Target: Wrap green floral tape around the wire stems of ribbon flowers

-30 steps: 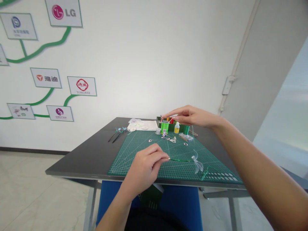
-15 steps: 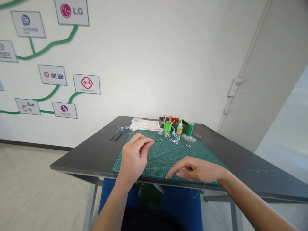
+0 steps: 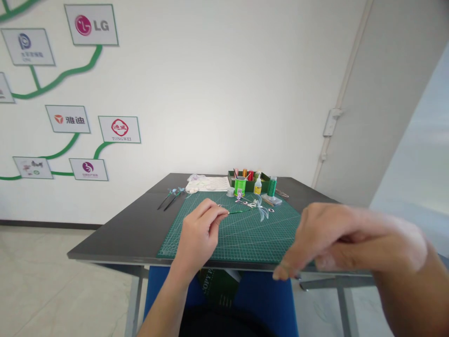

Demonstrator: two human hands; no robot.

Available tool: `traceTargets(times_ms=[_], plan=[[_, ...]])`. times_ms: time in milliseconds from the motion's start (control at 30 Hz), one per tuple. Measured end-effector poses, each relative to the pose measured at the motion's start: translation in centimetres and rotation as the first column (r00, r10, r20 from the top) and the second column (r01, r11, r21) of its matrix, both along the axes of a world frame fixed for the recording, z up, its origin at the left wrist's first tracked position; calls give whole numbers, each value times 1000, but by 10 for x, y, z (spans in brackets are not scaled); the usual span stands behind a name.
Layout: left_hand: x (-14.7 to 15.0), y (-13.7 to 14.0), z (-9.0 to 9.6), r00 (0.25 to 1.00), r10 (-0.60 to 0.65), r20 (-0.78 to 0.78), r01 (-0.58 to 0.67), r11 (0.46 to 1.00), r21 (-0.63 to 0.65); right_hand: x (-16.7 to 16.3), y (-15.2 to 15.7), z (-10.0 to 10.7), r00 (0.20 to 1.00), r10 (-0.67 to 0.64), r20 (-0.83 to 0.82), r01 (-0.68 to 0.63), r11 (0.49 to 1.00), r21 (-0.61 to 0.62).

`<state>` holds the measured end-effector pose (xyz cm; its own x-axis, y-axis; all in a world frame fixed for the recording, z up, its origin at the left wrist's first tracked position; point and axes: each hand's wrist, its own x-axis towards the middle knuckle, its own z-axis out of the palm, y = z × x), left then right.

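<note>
Green stem [image 3: 242, 212] with sheer petals [image 3: 262, 209], held over the cutting mat [image 3: 245, 243].
The left hand [image 3: 200, 227] has its grip pinched on the stem's left end, likely to spare the petals; whether the blurred right hand [image 3: 336, 229] holds anything, one cannot tell.

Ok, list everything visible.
table: one, dark, by wall
mat: one, green, on table
petalled stem: one, green, above mat
flower stems: two, dark, table's left
sheet: one, white, behind mat
cup: one, green, mat's far edge
spool box: one, dark green, behind cup
bottle: one, white-yellow, right of cup
spool: one, green, right of bottle
small pieces: several, pale, on mat
package: one, green, below table
signs: seven, white, on wall
left hand: one, pinching petalled stem
right hand: one, near table's right
</note>
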<state>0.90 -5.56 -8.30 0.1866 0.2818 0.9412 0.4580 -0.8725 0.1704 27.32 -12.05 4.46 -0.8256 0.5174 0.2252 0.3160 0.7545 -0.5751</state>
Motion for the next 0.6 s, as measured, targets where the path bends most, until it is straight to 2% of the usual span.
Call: traceTargets(times_ms=[100,200,367,467,600], plan=[[0,-2,0,999,-10,-38,11,999,33,3,16,17,995,95,-27,-97,991,-93],[2,-5,1,996,-22,-91,27,998,60,-2,27,35,995,31,-98,-42,992,-118],[4,-12,2,988,-23,-154,44,990,132,-16,48,60,993,-23,-117,14,997,-71],[4,-15,3,989,-11,-147,36,984,173,-20,70,62,993,-48,-112,40,997,-73],[4,-19,5,990,4,-139,24,980,199,-19,105,49,993,-104,-61,94,985,-142]])
